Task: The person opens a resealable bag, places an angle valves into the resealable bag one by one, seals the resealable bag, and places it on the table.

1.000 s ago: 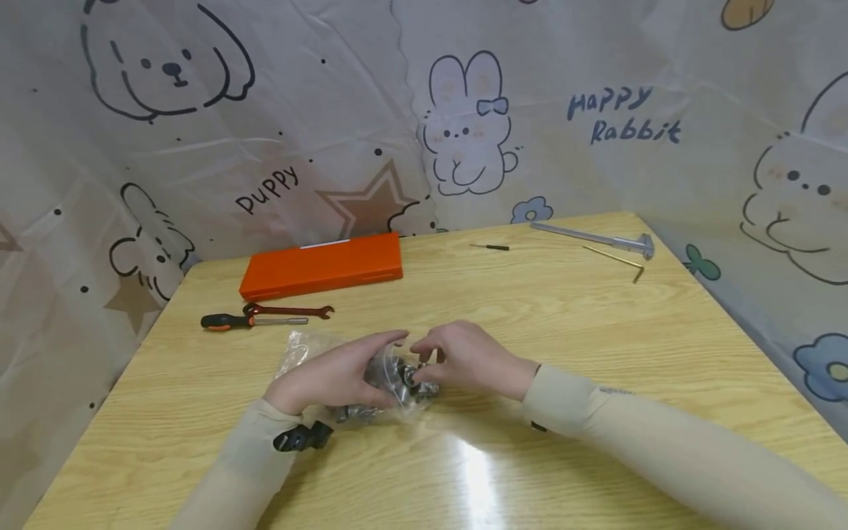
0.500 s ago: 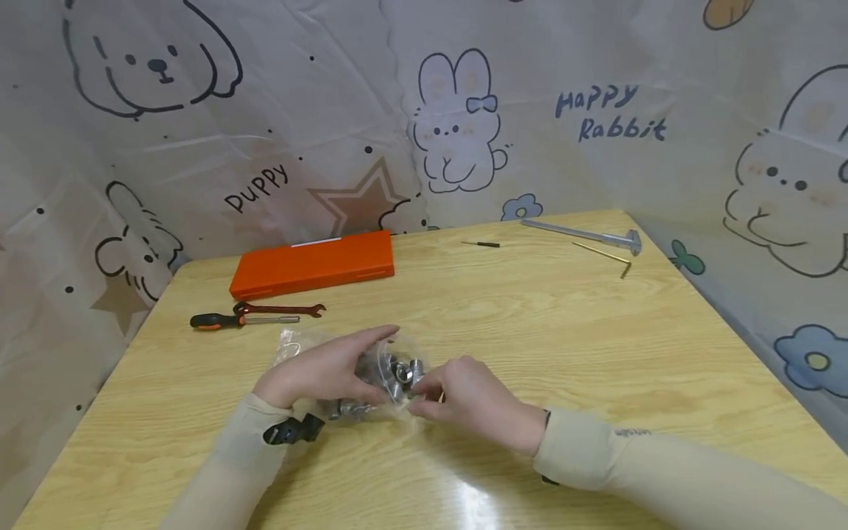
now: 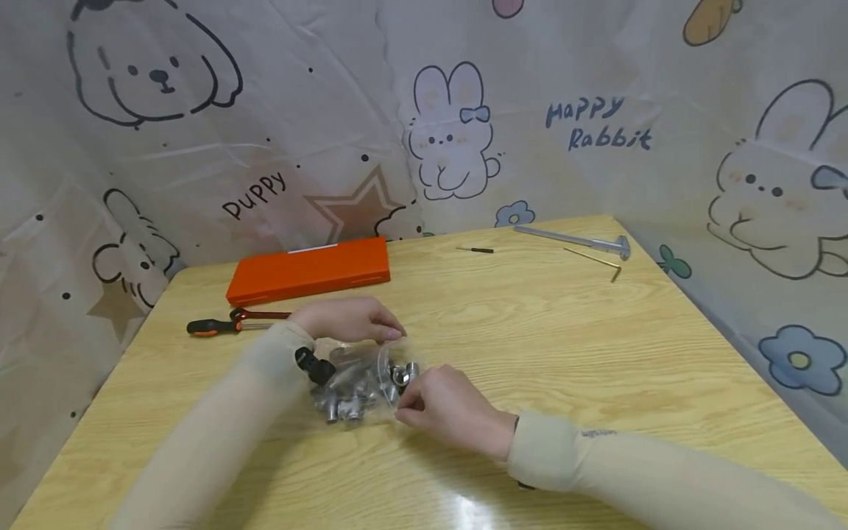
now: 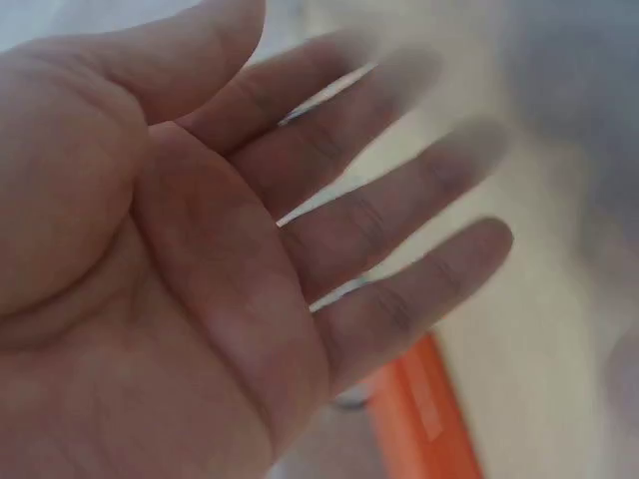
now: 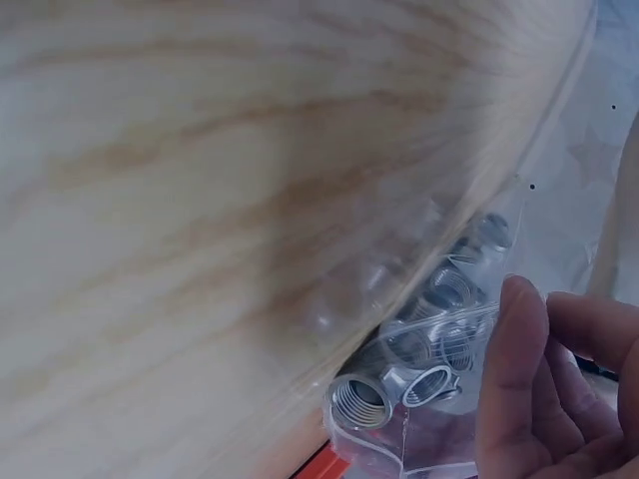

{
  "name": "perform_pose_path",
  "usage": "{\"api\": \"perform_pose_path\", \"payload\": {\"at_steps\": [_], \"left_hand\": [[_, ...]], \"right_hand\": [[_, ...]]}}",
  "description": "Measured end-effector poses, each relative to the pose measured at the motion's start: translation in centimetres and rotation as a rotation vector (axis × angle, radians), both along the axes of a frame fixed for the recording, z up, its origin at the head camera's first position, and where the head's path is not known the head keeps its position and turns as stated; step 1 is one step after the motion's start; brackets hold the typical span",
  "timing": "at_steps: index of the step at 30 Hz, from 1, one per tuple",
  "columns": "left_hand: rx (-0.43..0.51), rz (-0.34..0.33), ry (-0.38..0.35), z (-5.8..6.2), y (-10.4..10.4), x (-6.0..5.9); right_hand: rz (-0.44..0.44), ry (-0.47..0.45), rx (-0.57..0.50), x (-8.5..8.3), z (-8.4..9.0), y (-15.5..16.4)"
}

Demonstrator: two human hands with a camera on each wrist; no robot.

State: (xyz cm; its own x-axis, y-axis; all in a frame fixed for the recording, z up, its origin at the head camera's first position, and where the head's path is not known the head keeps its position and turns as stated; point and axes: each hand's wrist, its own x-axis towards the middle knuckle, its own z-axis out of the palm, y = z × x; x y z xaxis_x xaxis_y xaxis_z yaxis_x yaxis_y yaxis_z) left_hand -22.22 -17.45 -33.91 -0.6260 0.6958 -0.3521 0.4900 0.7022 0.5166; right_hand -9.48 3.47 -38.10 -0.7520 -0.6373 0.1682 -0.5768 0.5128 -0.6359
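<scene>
Cartoon-printed sheeting hung behind a pale wood-grain table (image 3: pixel 563 331), where a clear plastic bag of silver threaded metal fittings (image 3: pixel 361 386) lay near the front middle, between both hands. The right hand (image 3: pixel 447 408) pinched the bag's near edge between thumb and fingertips, and in the right wrist view the film was drawn up off the fittings. The left hand (image 3: pixel 347 320) hovered over the bag's far side; in the left wrist view its fingers (image 4: pixel 399 215) were spread and held nothing, so it looked released, though whether a fingertip touched the film could not be told. With only one thin edge pinched, the film might slip or tear, and the loose fittings could spill and roll across the table. Farther back lay a flat orange plastic case (image 3: pixel 308 269), an orange-and-black-handled screwdriver (image 3: pixel 212 327) touching a dark red open-ended wrench (image 3: pixel 255 315) partly hidden by the left forearm, a small dark bit (image 3: pixel 474 250), a long grey metal bar (image 3: pixel 573 241) and a brass-coloured hex key (image 3: pixel 594 260), all well apart from the bag and blocking nothing.
</scene>
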Motion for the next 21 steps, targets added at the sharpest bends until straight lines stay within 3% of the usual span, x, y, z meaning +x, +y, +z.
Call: {"api": "perform_pose_path", "payload": {"at_steps": [6,11,15,21], "left_hand": [[0.066,-0.001,-0.108,-1.7,1.6,-0.8],[0.154,0.044,-0.017,-1.9,0.8,-0.8],[0.260,0.177,0.046,-1.3,-0.2,-0.4],[0.483,0.425,0.079,0.4,-1.5,1.5]], "right_hand": [[-0.007,0.015,0.016,0.2,-0.1,0.3],[-0.040,-0.012,-0.053,-0.1,0.2,0.8],[-0.120,-0.014,-0.095,-0.8,0.5,1.9],[-0.237,-0.031,-0.222,-1.9,0.9,4.5]]}}
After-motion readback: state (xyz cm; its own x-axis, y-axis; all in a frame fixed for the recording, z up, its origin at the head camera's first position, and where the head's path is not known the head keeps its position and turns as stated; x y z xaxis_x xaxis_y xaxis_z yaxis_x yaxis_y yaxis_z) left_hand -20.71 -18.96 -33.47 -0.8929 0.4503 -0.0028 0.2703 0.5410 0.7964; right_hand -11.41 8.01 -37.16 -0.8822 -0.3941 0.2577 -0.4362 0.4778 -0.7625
